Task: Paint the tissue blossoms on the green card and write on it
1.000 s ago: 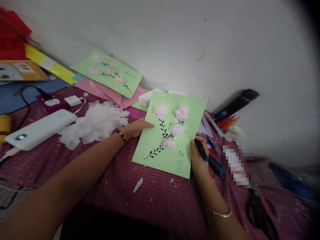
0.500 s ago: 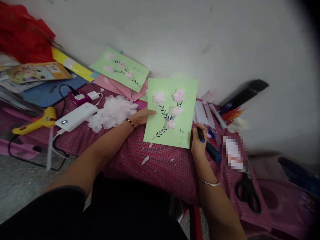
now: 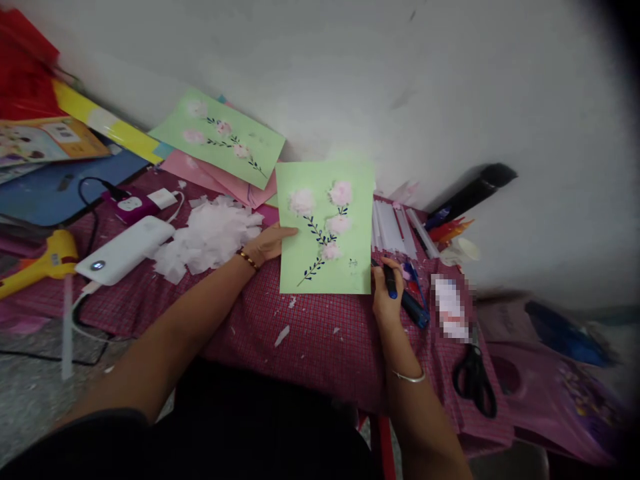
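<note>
"How many green sheets are there?"

"Two, each bearing four pale pink blossoms (image 3: 303,201). The held card (image 3: 320,263) is up in front of the person, over the cloth-covered surface (image 3: 320,327); the second card (image 3: 250,167) lies beyond it, to the left."

"And the grips?"

"The left hand (image 3: 270,243) is clamped on the held card's left edge. The right hand (image 3: 387,307) is closed around one pen (image 3: 391,283), beside the right edge; whether it pinches the card too, one cannot tell."

"What differs from a second ago?"

"The held card was tilted then; now its lower edge runs nearly level. Both hands keep to its sides."

"Any room?"

"Below the card, some scraps (image 3: 282,335) dot the stretch toward the surface's front edge. One heap of paper strips (image 3: 215,230) sits just beside the left hand; one pair of scissors (image 3: 474,380) lies well to the right."
</note>
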Demonstrator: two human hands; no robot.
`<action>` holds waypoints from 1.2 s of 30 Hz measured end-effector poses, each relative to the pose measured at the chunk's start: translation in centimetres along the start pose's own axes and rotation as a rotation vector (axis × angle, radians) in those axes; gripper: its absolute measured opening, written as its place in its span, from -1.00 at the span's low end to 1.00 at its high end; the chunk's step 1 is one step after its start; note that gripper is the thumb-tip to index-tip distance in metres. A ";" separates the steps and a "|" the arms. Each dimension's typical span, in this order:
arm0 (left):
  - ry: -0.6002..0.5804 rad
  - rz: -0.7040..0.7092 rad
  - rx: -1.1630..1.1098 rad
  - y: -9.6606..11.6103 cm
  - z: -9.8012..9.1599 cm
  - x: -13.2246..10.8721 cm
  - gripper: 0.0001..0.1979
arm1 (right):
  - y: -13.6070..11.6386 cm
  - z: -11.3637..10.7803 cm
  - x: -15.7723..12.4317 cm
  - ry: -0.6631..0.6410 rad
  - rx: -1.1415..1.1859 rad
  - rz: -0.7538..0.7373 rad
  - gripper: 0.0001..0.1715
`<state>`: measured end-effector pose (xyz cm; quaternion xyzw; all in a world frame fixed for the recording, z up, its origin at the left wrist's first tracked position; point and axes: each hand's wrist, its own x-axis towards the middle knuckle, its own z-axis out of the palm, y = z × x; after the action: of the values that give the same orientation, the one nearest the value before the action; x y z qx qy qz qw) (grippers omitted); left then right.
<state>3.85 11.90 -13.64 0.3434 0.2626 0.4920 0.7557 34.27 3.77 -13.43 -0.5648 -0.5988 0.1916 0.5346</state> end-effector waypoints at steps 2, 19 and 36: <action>0.000 -0.003 -0.021 0.0 0.0 0.0 -0.58 | -0.5 0.0 -0.1 -0.006 0.020 0.031 -0.64; 0.057 -0.075 -0.017 0.0 0.3 -0.6 -0.62 | 0.3 0.0 -0.2 -0.118 0.106 0.132 -0.58; 0.046 -0.060 0.081 -0.4 0.6 -0.5 -0.56 | -1.3 -0.2 -0.2 -0.085 0.144 0.195 -0.53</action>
<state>4.37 11.16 -13.52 0.3541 0.3099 0.4658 0.7494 33.77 3.17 -12.39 -0.5719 -0.5477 0.3089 0.5268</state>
